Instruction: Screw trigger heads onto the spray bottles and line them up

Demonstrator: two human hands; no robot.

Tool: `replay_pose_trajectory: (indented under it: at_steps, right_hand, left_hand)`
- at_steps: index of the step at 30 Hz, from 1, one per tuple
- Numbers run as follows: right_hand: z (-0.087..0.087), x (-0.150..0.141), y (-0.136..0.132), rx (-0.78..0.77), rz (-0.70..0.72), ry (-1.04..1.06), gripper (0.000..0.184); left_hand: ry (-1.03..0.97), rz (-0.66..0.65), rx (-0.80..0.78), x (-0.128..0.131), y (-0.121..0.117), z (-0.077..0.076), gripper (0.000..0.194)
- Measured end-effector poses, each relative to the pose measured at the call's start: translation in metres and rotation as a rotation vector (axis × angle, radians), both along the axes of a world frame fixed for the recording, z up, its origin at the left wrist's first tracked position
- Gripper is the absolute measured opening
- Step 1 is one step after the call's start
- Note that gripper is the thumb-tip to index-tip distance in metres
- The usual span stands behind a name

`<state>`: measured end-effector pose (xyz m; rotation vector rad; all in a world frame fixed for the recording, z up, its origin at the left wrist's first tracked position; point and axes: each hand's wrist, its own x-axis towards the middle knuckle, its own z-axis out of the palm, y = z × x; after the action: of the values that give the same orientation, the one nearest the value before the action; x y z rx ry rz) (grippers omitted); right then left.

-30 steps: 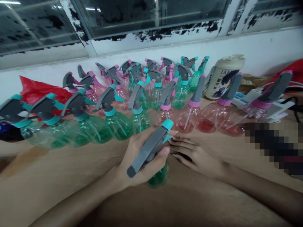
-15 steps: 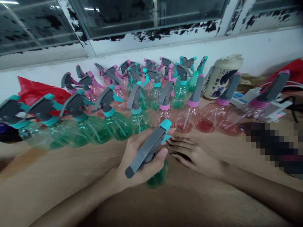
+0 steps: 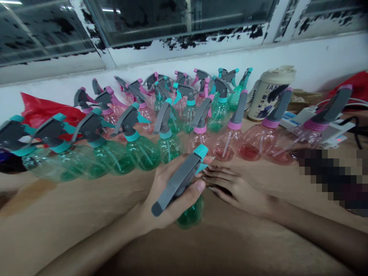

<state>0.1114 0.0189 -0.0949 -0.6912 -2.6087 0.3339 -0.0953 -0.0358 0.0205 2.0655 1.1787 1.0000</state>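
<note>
My left hand [image 3: 166, 188] is wrapped round the neck of a green spray bottle [image 3: 190, 214], under its grey head with a turquoise nozzle and trigger. The bottle stands in front of me and part of its body is hidden by my fingers. My right hand [image 3: 234, 186] rests palm down on the table [image 3: 258, 237], holding nothing, with its fingers stretched out toward the nozzle. Just beyond my hands runs a row of spray bottles, among them a green spray bottle [image 3: 142, 151] with a turquoise collar and a pink spray bottle [image 3: 227, 143] with a pink collar.
More green and pink spray bottles [image 3: 189, 111] crowd behind the front row, against the wall. At the right stand a cream cup [image 3: 268, 94] and a white power strip [image 3: 335, 132] with cables. Red plastic [image 3: 51, 113] lies behind the bottles at the left.
</note>
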Motion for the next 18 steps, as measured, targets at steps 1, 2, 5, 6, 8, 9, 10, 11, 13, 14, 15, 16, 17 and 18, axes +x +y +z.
replay_pose_trajectory:
  at_steps: [1, 2, 5, 6, 8, 9, 10, 11, 13, 14, 15, 16, 17, 18]
  right_hand:
    - [-0.0001, 0.0000, 0.0001, 0.000, 0.002, 0.004, 0.035]
    - [-0.0001, 0.0000, 0.0001, 0.001, 0.003, 0.008, 0.035]
    - [-0.0001, -0.0001, 0.0000, 0.000, 0.002, 0.009, 0.035]
    - [-0.0002, -0.0001, -0.0001, 0.001, 0.001, 0.008, 0.035]
    - [-0.0004, -0.0002, -0.0003, 0.004, -0.001, 0.009, 0.035]
    - [-0.0007, -0.0002, -0.0003, 0.005, -0.002, 0.008, 0.034]
    - [-0.0011, -0.0002, -0.0003, 0.008, -0.003, 0.007, 0.033]
    - [-0.0015, -0.0002, -0.0003, 0.012, -0.004, 0.005, 0.033]
    - [-0.0024, -0.0001, -0.0002, 0.020, -0.010, -0.005, 0.032]
    - [-0.0027, -0.0001, -0.0001, 0.025, -0.011, -0.007, 0.032]
    - [-0.0029, -0.0001, 0.0000, 0.029, -0.011, -0.007, 0.032]
    - [-0.0029, -0.0001, 0.0000, 0.032, -0.009, -0.006, 0.031]
    - [-0.0028, -0.0001, 0.0000, 0.033, -0.007, -0.001, 0.031]
    - [-0.0026, -0.0002, 0.0000, 0.032, -0.006, 0.008, 0.031]
  left_hand:
    - [0.005, 0.001, -0.003, -0.0002, 0.0002, 0.0001, 0.025]
    - [0.016, 0.004, -0.006, -0.0005, 0.0005, 0.0001, 0.024]
    - [0.061, 0.020, -0.024, -0.0013, 0.0013, 0.0002, 0.020]
    - [0.070, 0.021, -0.032, -0.0015, 0.0013, 0.0004, 0.019]
    - [0.085, 0.018, -0.038, -0.0019, 0.0010, 0.0011, 0.018]
    - [0.090, 0.014, -0.033, -0.0020, 0.0007, 0.0014, 0.017]
    - [0.094, 0.010, -0.027, -0.0022, 0.0004, 0.0017, 0.016]
    - [0.097, 0.006, -0.017, -0.0023, 0.0000, 0.0018, 0.014]
    - [0.099, 0.003, 0.010, -0.0023, -0.0004, 0.0016, 0.009]
    - [0.100, 0.005, 0.022, -0.0022, -0.0005, 0.0014, 0.008]
    - [0.100, 0.008, 0.030, -0.0021, -0.0006, 0.0013, 0.008]
    - [0.097, 0.015, 0.034, -0.0018, -0.0006, 0.0012, 0.009]
    - [0.089, 0.024, 0.036, -0.0015, -0.0006, 0.0014, 0.010]
    - [0.084, 0.034, 0.036, -0.0011, -0.0007, 0.0017, 0.013]
